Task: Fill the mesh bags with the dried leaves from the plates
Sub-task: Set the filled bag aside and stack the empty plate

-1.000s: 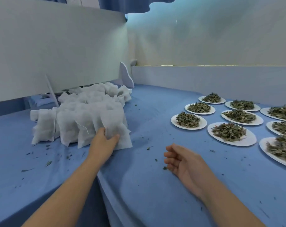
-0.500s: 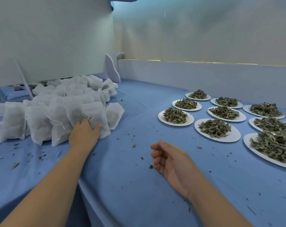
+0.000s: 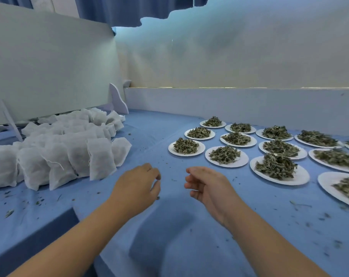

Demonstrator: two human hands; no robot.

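Observation:
A heap of filled white mesh bags [image 3: 59,148] lies on the blue cloth at the left, the nearest bag [image 3: 101,158] standing at the heap's front right. Several white plates of dried leaves [image 3: 225,154] are spread over the right side, the closest full one [image 3: 277,166] ahead of my right hand. My left hand [image 3: 137,186] hovers over the cloth just right of the bags, fingers loosely curled, holding nothing. My right hand [image 3: 207,184] hangs beside it, fingers relaxed and empty, short of the plates.
The table [image 3: 169,236] is covered in blue cloth strewn with leaf crumbs. A gap between two table sections [image 3: 50,232] runs under my left forearm. White boards [image 3: 50,66] stand behind the bags, and a low white wall [image 3: 229,102] backs the plates.
My left hand has let go of the front bag and drawn back to the right, beside my right hand. The right hand has lifted and opened a little. The view has swung right.

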